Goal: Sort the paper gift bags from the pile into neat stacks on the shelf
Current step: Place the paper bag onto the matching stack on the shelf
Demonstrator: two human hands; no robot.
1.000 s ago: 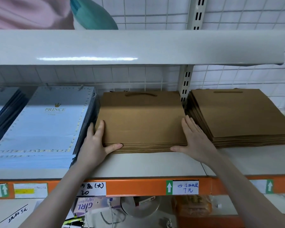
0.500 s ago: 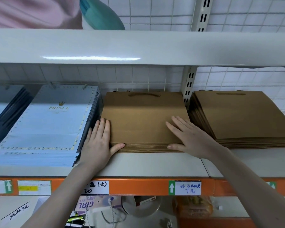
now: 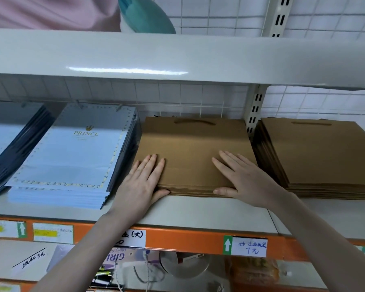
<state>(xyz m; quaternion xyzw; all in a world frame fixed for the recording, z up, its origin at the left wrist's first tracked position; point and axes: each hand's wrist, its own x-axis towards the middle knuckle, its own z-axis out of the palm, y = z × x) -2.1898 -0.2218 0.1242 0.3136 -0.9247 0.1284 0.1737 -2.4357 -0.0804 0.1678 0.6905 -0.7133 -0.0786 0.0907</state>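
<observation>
Both forearms reach up to the shelf (image 3: 198,211); the left hand (image 3: 142,182) and right hand (image 3: 243,177) lie flat, fingers straight and close together. Under the fingers lies a stack of smooth kraft-brown paper gift bags (image 3: 190,152), thumbs against its layered front edge.

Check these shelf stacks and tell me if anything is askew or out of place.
Nothing is badly off. The middle kraft stack, under the left hand and right hand, sits square. The right kraft stack fans out along its left edge, and the blue PRINCE stack lies angled, its lower bags stepping forward.
</observation>
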